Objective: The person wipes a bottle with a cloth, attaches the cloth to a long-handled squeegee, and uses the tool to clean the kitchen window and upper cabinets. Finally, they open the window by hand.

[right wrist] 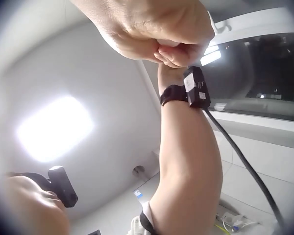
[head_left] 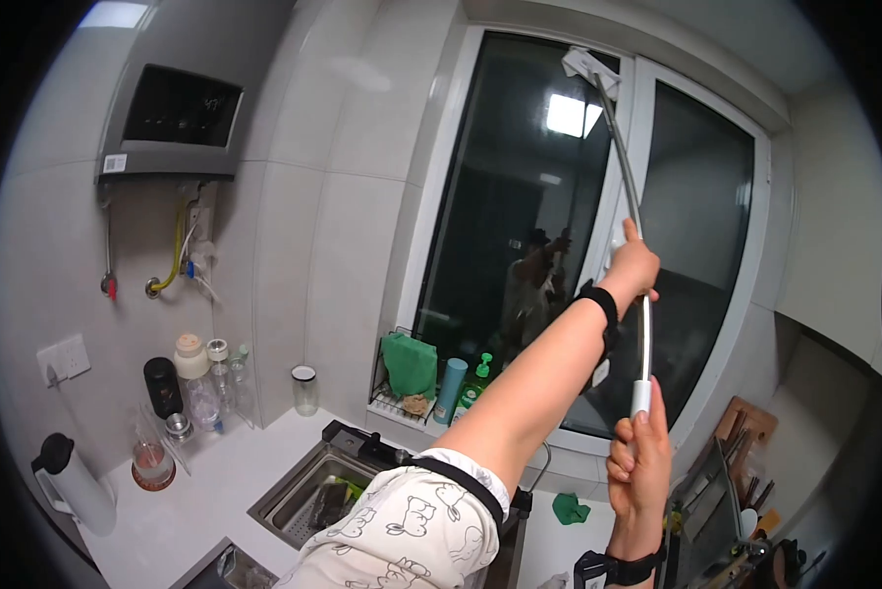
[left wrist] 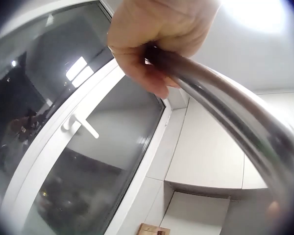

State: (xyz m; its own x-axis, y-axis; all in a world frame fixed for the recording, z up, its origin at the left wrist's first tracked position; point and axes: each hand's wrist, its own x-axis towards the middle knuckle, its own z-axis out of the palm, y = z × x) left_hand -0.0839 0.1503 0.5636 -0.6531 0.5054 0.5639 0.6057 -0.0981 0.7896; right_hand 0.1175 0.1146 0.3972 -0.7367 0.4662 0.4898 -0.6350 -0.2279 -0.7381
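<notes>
A long-handled mop (head_left: 619,147) with a shiny metal pole slants up to the window. Its white cloth head (head_left: 590,71) lies at the top of the left glass pane (head_left: 520,187). With the arm stretched forward, my left hand (head_left: 637,263) grips the pole around its middle. The left wrist view shows the fingers of that hand (left wrist: 159,34) wrapped round the metal pole (left wrist: 220,98). Lower down, my right hand (head_left: 642,456) holds the white grip (head_left: 641,397) at the pole's bottom end. In the right wrist view, this hand (right wrist: 157,29) has its fingers curled.
A sink (head_left: 303,491) is set in the white counter (head_left: 200,496), left of a dish rack (head_left: 397,398) with a green cloth. Bottles, a kettle (head_left: 73,486) and a glass jar (head_left: 304,391) stand about. A window handle (left wrist: 81,126) juts from the frame. Cutting boards (head_left: 745,427) lean at right.
</notes>
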